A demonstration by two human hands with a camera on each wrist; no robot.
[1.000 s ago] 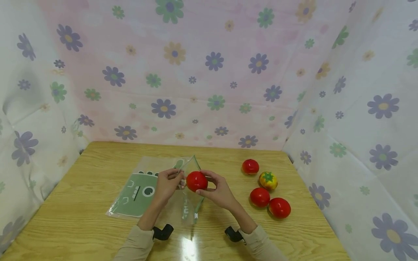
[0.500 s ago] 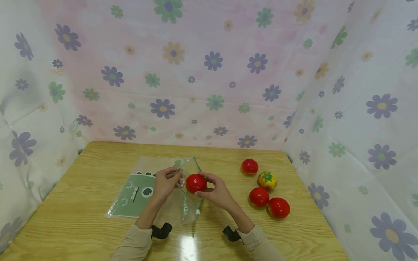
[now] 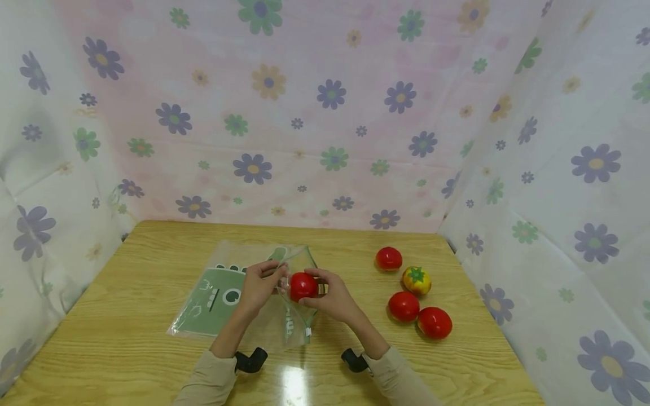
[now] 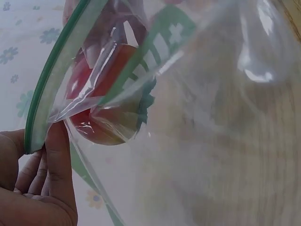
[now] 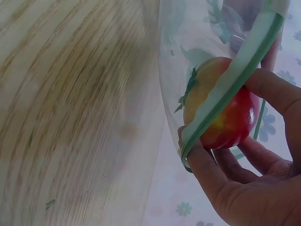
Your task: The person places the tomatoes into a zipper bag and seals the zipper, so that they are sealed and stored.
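My right hand (image 3: 334,295) grips a red toy tomato (image 3: 303,286) at the mouth of a clear zip bag (image 3: 215,310) printed with a green monster face. In the right wrist view the tomato (image 5: 240,120) is partly inside, its leafy green end facing into the bag and the green zip edge (image 5: 235,84) crossing over it. My left hand (image 3: 260,287) pinches the bag's rim and holds the mouth apart. The left wrist view shows thumb and fingers on that green-edged rim, with the tomato (image 4: 113,127) seen through the plastic.
Right of my hands, three more red tomatoes lie on the wooden table (image 3: 127,293): one at the back (image 3: 389,259), two nearer (image 3: 403,307). A yellow-orange one with a green top (image 3: 417,281) sits between them. Flowered cloth (image 3: 304,124) walls the table's back and sides.
My right hand has moved slightly left and brought the tomato further into the bag's mouth. The left hand keeps its pinch on the rim; the loose tomatoes stay put.
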